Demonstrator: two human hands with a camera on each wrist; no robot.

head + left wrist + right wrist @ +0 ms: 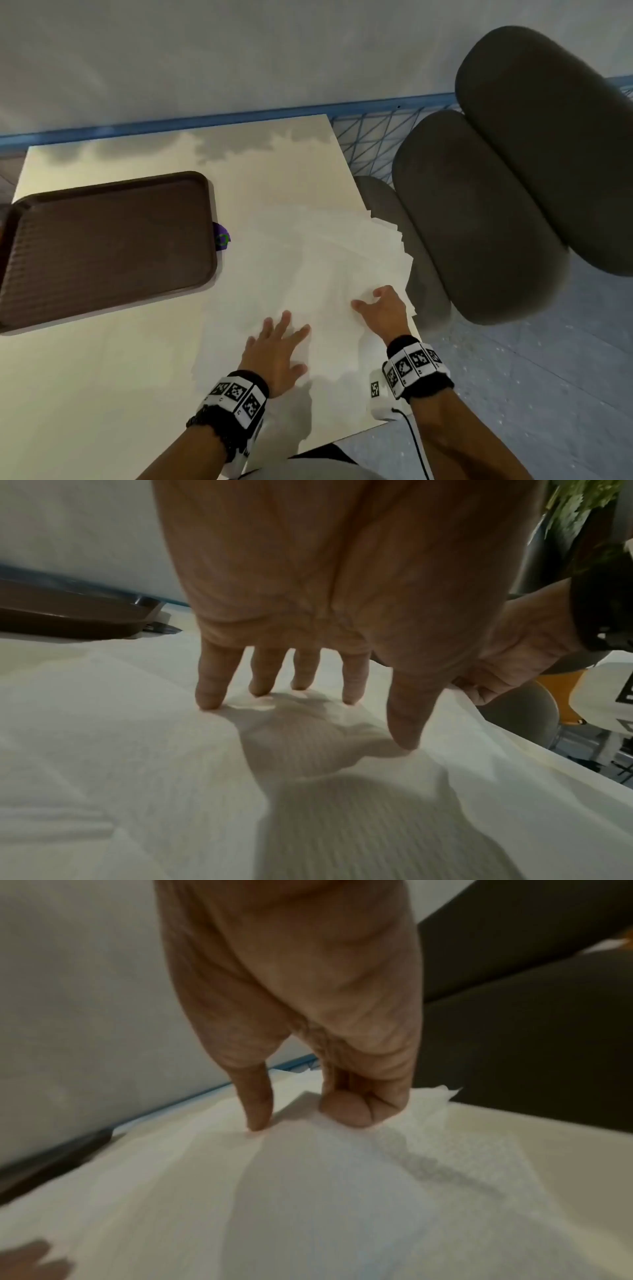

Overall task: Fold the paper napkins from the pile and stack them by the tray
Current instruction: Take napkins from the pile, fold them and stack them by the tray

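On the pale worktop (102, 394) in front of me, my left hand (274, 353) lies spread on a white paper napkin (329, 342), its straight fingertips (209, 702) and thumb pressing the sheet flat, so that grip is apart and holds nothing. Just to its right, my right hand (383, 308) has its grip pinched together on the napkin's far right corner, thumb and curled fingers (359, 1110) clamped on the paper while one finger stands straight on the sheet beside them. Beyond both hands the napkin pile (342, 240) fans out loosely toward the worktop's right edge, several sheets hanging over it. At the left side of the worktop sits a dark brown tray (102, 246) with a ribbed floor and a raised rim, well apart from the pile; something small and purple (222, 237) peeks out from under its right edge, too hidden for me to name. A plain light wall (239, 51) with a blue strip (205, 121) along its foot runs behind the worktop. To the right stands a chair with fat dark grey cushions (479, 205), on a grey speckled floor (548, 377). Both my wrists wear black bands with black-and-white markers (236, 394).
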